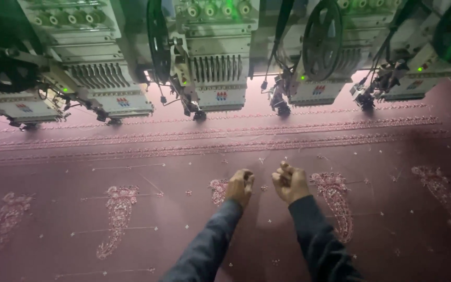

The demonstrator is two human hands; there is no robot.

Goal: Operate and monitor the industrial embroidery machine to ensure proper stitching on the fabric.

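Observation:
Both my arms in dark grey sleeves reach out over a stretched maroon fabric (267, 230). My left hand (240, 186) is curled with fingertips pinched, resting on a pink sequinned paisley motif (217, 191). My right hand (289, 181) is also curled shut, a little to the right, beside another paisley motif (335, 201). Whether a thin thread runs between the two hands is too fine to tell. Long embroidered border lines (210, 141) cross the fabric beyond my hands.
A row of white embroidery machine heads (217, 78) with needles and black wheels hangs over the fabric's far side, with green lights glowing. More paisley motifs (118, 216) lie left and right (439, 196). Small loose sequins dot the cloth.

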